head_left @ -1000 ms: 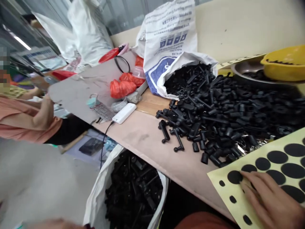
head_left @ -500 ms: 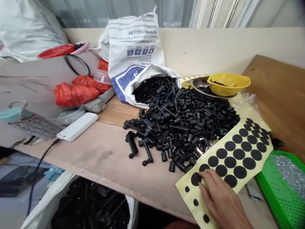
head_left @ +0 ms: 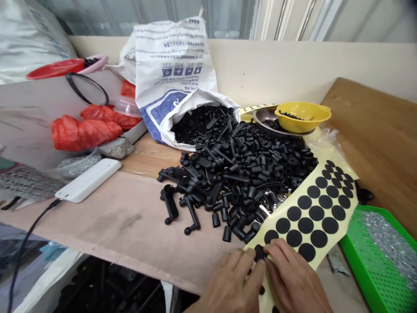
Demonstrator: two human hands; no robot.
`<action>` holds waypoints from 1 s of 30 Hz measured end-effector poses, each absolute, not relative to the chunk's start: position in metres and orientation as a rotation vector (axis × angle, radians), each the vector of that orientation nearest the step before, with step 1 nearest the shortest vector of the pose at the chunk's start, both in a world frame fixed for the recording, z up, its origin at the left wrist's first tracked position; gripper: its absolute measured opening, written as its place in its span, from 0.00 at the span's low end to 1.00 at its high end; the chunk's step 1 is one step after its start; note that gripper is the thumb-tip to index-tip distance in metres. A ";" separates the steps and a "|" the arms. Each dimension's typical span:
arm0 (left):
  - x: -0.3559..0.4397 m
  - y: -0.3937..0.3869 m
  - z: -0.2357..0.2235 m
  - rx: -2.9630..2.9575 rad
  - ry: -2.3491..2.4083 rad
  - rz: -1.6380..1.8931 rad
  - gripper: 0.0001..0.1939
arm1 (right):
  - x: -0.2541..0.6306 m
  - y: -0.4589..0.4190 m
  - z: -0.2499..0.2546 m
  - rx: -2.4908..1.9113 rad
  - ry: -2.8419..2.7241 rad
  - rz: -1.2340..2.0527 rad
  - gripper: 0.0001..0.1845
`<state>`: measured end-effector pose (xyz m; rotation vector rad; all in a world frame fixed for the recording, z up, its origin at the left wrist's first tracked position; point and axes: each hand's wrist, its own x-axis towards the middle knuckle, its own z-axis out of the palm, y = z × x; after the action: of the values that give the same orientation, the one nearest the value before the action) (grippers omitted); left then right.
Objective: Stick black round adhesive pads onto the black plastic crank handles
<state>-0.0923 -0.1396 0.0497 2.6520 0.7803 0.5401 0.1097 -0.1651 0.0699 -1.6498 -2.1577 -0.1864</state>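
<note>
A pale yellow backing sheet with rows of black round stickers lies on the right of the table. At its near end, a single black round sticker is between the fingertips of both hands. My right hand rests on the sheet, fingers curled and pinching the sticker's right edge. From the left, my left hand meets it, with finger and thumb closed at the sticker's other edge. The hands partly hide smaller black dots along the sheet. Behind lies a heap of black plastic crank handles and sleeves.
A white printed sack spills black parts at the back. A yellow bowl sits on a metal dish. On the right is a green tray of small clear or silvery pieces. A white power bank with a cable lies left.
My left hand has come into view and joined my right hand at the sheet's near end. The sticker under my right fingertips now appears lifted between both hands. The view has shifted slightly right.
</note>
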 end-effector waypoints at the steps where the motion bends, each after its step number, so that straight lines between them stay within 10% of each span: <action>1: -0.081 -0.128 0.058 2.708 0.788 0.473 0.20 | 0.111 -0.165 0.073 -1.637 -2.156 -0.150 0.11; 18: -0.064 -0.115 0.061 3.011 0.830 0.396 0.20 | 0.106 -0.147 0.073 -1.703 -2.180 -0.150 0.11; 30: -0.062 -0.117 0.050 2.979 0.831 0.735 0.06 | 0.117 -0.154 0.075 -1.503 -2.052 0.499 0.09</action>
<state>-0.0619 -0.1166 0.0504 2.9787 0.8310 0.7348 0.1172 -0.1544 0.0745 -1.5034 -2.0520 0.4994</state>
